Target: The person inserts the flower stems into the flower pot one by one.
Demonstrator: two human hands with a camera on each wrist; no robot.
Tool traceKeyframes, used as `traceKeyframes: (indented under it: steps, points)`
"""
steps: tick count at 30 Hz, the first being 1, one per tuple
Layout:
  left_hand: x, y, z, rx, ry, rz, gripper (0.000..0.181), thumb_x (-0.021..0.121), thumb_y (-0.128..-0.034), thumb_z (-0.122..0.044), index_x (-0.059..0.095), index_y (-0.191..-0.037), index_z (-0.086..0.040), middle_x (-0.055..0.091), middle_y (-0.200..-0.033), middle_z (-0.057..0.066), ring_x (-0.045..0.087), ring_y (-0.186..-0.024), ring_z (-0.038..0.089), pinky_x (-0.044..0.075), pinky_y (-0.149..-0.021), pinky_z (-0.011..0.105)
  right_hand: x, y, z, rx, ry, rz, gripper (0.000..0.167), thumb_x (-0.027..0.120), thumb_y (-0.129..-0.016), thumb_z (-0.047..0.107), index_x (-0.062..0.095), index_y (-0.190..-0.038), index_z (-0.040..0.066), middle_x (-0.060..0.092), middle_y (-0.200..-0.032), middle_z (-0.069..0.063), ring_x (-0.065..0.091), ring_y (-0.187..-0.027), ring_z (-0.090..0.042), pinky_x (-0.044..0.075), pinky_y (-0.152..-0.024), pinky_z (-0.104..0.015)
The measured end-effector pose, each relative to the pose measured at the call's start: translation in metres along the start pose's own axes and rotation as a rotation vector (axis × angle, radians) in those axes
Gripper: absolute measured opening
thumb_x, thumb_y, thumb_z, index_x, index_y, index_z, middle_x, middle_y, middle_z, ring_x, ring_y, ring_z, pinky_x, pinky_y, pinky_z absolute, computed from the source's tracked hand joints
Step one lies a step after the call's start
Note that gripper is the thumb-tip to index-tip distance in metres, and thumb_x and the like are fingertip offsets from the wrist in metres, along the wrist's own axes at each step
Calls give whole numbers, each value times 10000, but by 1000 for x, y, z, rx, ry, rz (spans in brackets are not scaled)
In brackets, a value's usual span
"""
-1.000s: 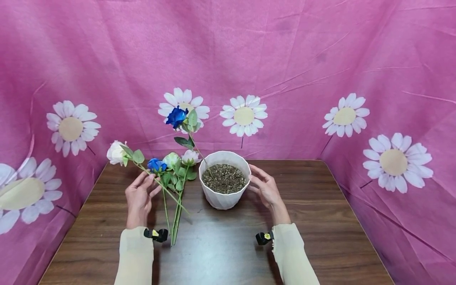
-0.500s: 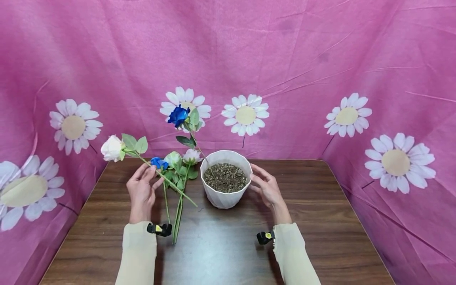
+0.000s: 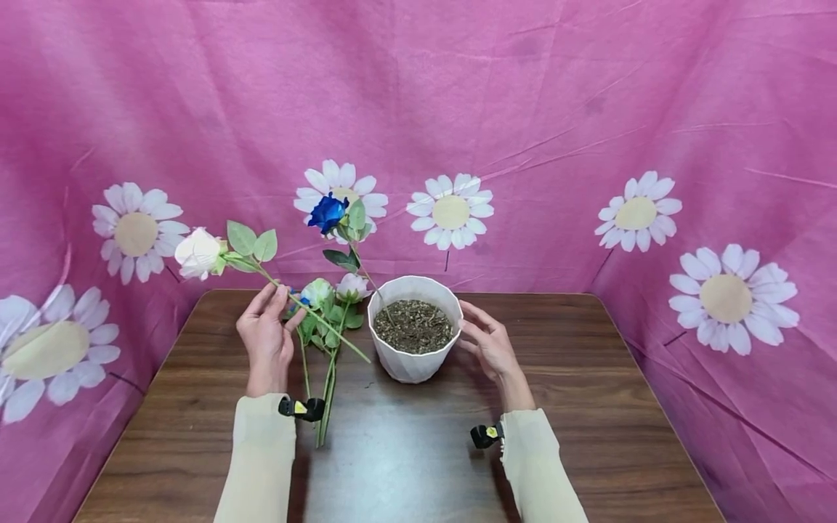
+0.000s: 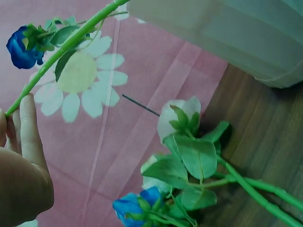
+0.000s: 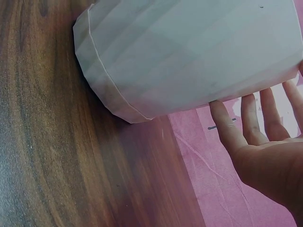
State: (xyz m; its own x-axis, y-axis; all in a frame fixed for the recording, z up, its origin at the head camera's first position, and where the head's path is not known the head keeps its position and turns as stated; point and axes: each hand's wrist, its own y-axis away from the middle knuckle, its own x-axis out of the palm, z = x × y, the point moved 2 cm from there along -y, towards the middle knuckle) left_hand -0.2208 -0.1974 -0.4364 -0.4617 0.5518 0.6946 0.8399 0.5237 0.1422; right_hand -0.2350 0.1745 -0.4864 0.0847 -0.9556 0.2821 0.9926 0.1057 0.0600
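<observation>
My left hand [image 3: 267, 338] pinches the green stem [image 4: 57, 59] of a white rose [image 3: 199, 253] between thumb and fingers. The bloom points up and left, and the stem's cut end slants down toward the pot. A white faceted flowerpot [image 3: 410, 367] filled with dark soil [image 3: 413, 327] stands on the table. Planted at its left side, a blue rose [image 3: 328, 212] leans left. My right hand [image 3: 489, 349] rests its fairly straight fingertips against the pot's right side, as the right wrist view also shows; the pot [image 5: 189, 61] sits upright.
Left of the pot lie a pale pink rose [image 3: 353, 286], a greenish-white rose [image 3: 317, 293] and another blue rose [image 4: 135, 208], stems toward the front. The wooden table [image 3: 575, 436] meets a pink curtain [image 3: 523, 94] printed with daisies.
My left hand has lifted the white rose and moved slightly right and away from me. Its stem end has come nearer the pot. My right hand stays at the pot.
</observation>
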Motion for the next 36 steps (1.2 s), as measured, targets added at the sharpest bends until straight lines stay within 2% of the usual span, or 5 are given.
traceKeyframes:
  steps: [6,10,14,23,36]
  points:
    - [15,0,-2,60,44,8,114,756,-895,-4,743,-1008,1,715,-823,102,707,-662,198,604,-517,314,3,2,0,-11,-5,-5,538,613,-977,0,451,-1488,-33,556,-1321,-117,629,-1084,-235,594,-866,-367]
    - [28,2,-4,133,77,16,171,773,-881,-2,728,-1038,49,700,-828,149,697,-640,214,601,-513,309,3,3,1,-13,-12,-6,529,599,-984,-9,444,-1490,-39,564,-1298,-96,630,-1076,-222,596,-863,-363]
    - [41,5,-5,201,60,19,202,772,-880,3,731,-1066,72,689,-814,143,694,-622,205,601,-516,314,3,2,1,-17,-23,2,525,591,-988,-14,443,-1491,-38,559,-1306,-86,635,-1077,-213,593,-880,-383]
    - [62,10,-4,202,51,35,296,795,-852,23,714,-1126,98,706,-829,130,723,-650,203,598,-522,324,2,1,2,-14,-18,3,530,607,-983,-5,448,-1487,-39,556,-1336,-103,643,-1075,-216,573,-925,-437]
    - [96,20,3,276,-26,153,335,794,-848,38,685,-1145,150,741,-831,96,719,-681,158,593,-505,309,3,1,2,-9,-13,5,537,607,-980,-4,445,-1491,-34,542,-1340,-111,639,-1076,-214,558,-953,-464]
